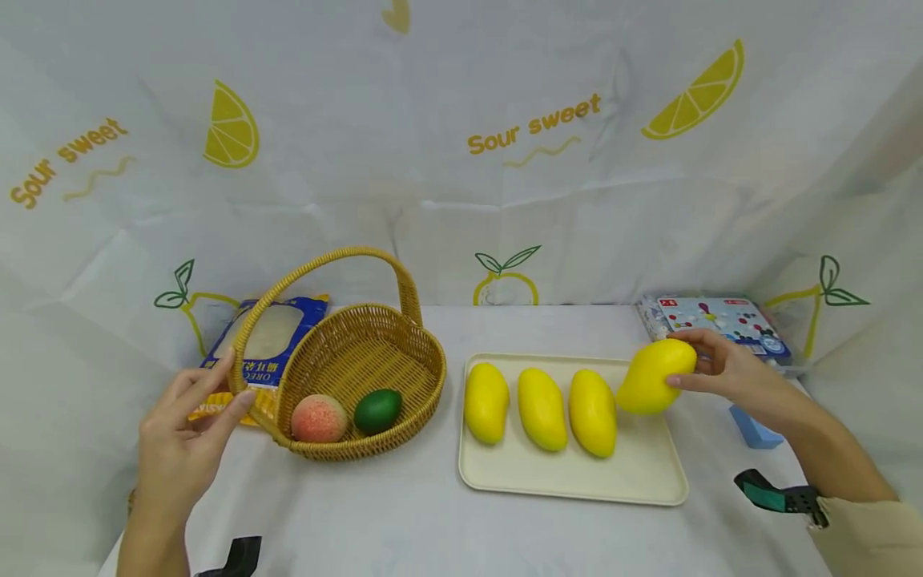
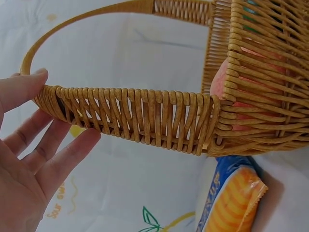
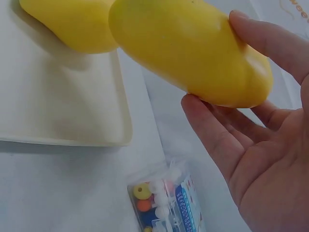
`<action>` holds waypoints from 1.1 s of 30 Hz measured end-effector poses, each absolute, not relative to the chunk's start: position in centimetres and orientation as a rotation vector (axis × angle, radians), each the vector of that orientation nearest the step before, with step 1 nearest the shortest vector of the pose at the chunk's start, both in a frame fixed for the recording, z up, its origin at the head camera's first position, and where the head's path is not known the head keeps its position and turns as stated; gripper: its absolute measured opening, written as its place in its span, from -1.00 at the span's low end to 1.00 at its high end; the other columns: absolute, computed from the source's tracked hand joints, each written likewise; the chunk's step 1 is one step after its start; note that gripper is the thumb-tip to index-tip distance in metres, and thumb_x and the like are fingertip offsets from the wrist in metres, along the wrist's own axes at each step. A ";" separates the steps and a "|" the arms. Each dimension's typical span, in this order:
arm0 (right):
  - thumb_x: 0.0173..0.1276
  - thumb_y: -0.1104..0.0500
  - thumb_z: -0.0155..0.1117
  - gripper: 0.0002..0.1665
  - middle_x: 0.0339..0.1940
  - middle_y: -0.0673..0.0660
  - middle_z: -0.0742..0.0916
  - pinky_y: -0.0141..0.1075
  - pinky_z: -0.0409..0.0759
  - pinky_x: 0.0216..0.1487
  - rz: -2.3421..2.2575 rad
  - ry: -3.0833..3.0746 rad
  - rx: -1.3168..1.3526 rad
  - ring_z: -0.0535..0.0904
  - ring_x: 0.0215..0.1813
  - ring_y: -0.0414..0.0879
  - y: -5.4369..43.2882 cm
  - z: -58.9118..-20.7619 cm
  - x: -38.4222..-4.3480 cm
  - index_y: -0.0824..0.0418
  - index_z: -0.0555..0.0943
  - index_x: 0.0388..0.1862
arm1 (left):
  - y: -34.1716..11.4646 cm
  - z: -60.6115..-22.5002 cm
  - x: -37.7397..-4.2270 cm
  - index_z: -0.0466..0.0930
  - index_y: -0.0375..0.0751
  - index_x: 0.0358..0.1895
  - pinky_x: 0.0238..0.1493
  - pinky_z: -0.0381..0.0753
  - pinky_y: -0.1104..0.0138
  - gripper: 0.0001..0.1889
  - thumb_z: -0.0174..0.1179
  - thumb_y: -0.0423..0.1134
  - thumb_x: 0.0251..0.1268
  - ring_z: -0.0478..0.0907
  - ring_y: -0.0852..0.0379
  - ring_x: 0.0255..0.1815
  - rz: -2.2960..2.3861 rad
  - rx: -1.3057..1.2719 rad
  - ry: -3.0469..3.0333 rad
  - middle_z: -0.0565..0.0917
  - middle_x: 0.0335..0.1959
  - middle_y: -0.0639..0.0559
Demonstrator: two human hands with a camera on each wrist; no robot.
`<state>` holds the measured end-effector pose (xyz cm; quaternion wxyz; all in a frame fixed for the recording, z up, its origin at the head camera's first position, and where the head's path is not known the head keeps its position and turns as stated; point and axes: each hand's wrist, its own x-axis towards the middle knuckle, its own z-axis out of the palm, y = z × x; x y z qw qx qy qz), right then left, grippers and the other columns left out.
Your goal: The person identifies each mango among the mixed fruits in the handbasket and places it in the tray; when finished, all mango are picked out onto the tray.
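Observation:
My left hand (image 1: 183, 437) pinches the handle (image 2: 130, 113) of a brown wicker basket (image 1: 425, 417) between thumb and fingers, at the handle's left side. Inside the basket lie a pink peach (image 1: 320, 418) and a dark green egg-shaped fruit (image 1: 378, 411). In my right hand (image 1: 728, 373) is a yellow mango (image 1: 658, 377), gripped between thumb and fingers above the right part of a cream tray (image 1: 570, 481). Three more mangoes stand in a row on that tray: a left one (image 1: 486, 403), a middle one (image 1: 542, 409) and a right one (image 1: 593, 413).
Behind the basket lies a blue and orange food packet (image 1: 303, 308). A clear box with a printed lid (image 1: 728, 320) sits at the back right, with a blue block (image 1: 754, 428) in front of it. A white printed curtain (image 1: 433, 184) hangs behind the table.

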<state>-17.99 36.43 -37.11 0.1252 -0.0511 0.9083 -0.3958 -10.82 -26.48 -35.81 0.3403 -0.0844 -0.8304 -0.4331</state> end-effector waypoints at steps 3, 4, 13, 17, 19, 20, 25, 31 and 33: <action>0.50 -0.02 0.26 -0.11 0.49 0.41 0.40 0.15 0.67 0.23 -1.112 2.627 -0.145 0.60 0.26 0.04 36.7 -37.6 -18.2 0.28 0.11 0.61 | -26.5 -35.5 -10.7 0.62 -0.24 0.28 -0.27 0.56 0.80 -0.32 0.36 -0.74 0.02 0.56 0.51 -0.09 -1.110 -0.189 -2.185 0.55 -0.18 0.43; 0.50 -0.04 0.25 -0.10 0.49 0.40 0.39 0.18 0.67 0.21 -1.102 2.620 -0.141 0.59 0.26 0.07 36.7 -37.7 -18.3 0.25 0.11 0.63 | -26.5 -35.4 -10.7 0.62 -0.23 0.28 -0.26 0.56 0.79 -0.32 0.35 -0.74 0.03 0.56 0.51 -0.09 -1.110 -0.182 -2.189 0.55 -0.17 0.44; 0.57 -0.08 0.14 -0.13 0.57 0.56 0.24 0.02 0.80 0.01 -1.203 2.467 -0.106 0.48 0.39 0.39 36.0 -39.3 -18.6 0.20 0.04 0.65 | -26.7 -35.6 -10.9 0.61 -0.24 0.30 -0.25 0.57 0.79 -0.31 0.35 -0.74 0.02 0.57 0.50 -0.06 -1.136 -0.194 -2.168 0.57 -0.14 0.42; 0.57 -0.06 0.12 -0.22 0.59 0.54 0.20 0.09 0.78 0.00 -1.210 2.422 -0.136 0.31 0.45 0.54 35.8 -40.0 -18.6 0.20 0.15 0.62 | -26.5 -35.4 -10.9 0.61 -0.13 0.32 -0.27 0.56 0.79 -0.28 0.39 -0.70 0.02 0.57 0.53 -0.07 -1.119 -0.133 -2.189 0.57 -0.16 0.47; 0.58 -0.04 0.12 -0.25 0.59 0.52 0.22 0.09 0.79 0.00 -1.208 2.406 -0.163 0.39 0.41 0.48 35.7 -40.2 -18.6 0.21 0.21 0.61 | -26.4 -35.4 -10.8 0.61 -0.12 0.31 -0.29 0.56 0.79 -0.28 0.39 -0.70 0.02 0.58 0.53 -0.08 -1.126 -0.111 -2.188 0.58 -0.17 0.48; 0.58 -0.04 0.12 -0.26 0.59 0.51 0.23 0.08 0.79 0.00 -1.210 2.399 -0.173 0.45 0.38 0.43 35.7 -40.3 -18.6 0.21 0.23 0.60 | -26.4 -35.3 -10.9 0.62 -0.12 0.31 -0.30 0.56 0.78 -0.28 0.39 -0.70 0.02 0.59 0.52 -0.09 -1.131 -0.106 -2.185 0.59 -0.17 0.48; 0.58 -0.05 0.13 -0.26 0.55 0.50 0.31 0.06 0.79 0.00 -1.188 2.392 -0.187 0.56 0.30 0.27 35.3 -40.5 -18.6 0.20 0.24 0.60 | -26.5 -35.5 -11.0 0.63 -0.21 0.29 -0.33 0.56 0.77 -0.30 0.39 -0.72 0.00 0.60 0.51 -0.09 -1.150 -0.129 -2.152 0.62 -0.16 0.47; 0.52 -0.09 0.20 -0.19 0.54 0.51 0.31 0.04 0.79 0.03 -1.127 2.410 -0.146 0.55 0.31 0.27 34.9 -40.7 -18.8 0.17 0.23 0.61 | -26.6 -35.6 -11.0 0.62 -0.27 0.28 -0.33 0.57 0.77 -0.31 0.38 -0.74 -0.01 0.61 0.52 -0.09 -1.167 -0.153 -2.137 0.63 -0.16 0.47; 0.47 -0.10 0.27 -0.14 0.52 0.52 0.34 0.01 0.79 0.03 -1.093 2.423 -0.151 0.57 0.28 0.24 34.7 -40.8 -18.8 0.17 0.22 0.61 | -26.6 -35.6 -11.0 0.62 -0.26 0.28 -0.33 0.57 0.77 -0.31 0.38 -0.74 -0.01 0.61 0.51 -0.08 -1.176 -0.149 -2.140 0.63 -0.16 0.46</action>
